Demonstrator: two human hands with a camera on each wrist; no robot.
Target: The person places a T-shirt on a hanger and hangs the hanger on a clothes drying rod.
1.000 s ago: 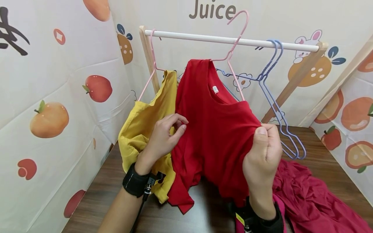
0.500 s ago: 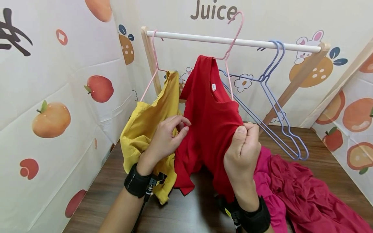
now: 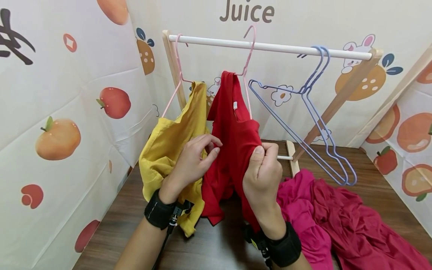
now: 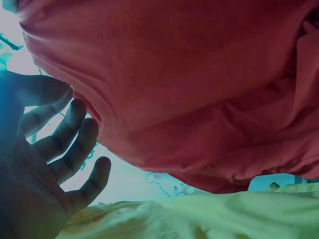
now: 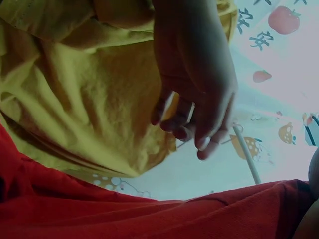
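Observation:
A red T-shirt [image 3: 233, 150] with a small white neck label hangs on a pink hanger [image 3: 248, 63], whose hook rises above the white rod and overlaps it. My right hand [image 3: 263, 176] pinches the shirt at its right shoulder, thumb in front. Beside the shirt's left edge, my left hand [image 3: 195, 159] has loosely bent fingers and grips nothing; the left wrist view shows its fingertips right at the red cloth. Behind that hand, a yellow garment [image 3: 168, 138] is draped on another pink hanger [image 3: 178, 63] hooked over the rod's left end.
Two blue hangers [image 3: 310, 93] hang without clothes toward the right of the white rod [image 3: 283, 48]. Crumpled magenta cloth [image 3: 303, 221] and dark red cloth [image 3: 364, 225] lie on the brown wooden table [image 3: 111, 232] at right. Printed fabric walls [image 3: 101, 60] surround it.
My right hand has moved left with the red T-shirt and its hanger, and the hook has come down closer to the rod. My left hand has barely moved.

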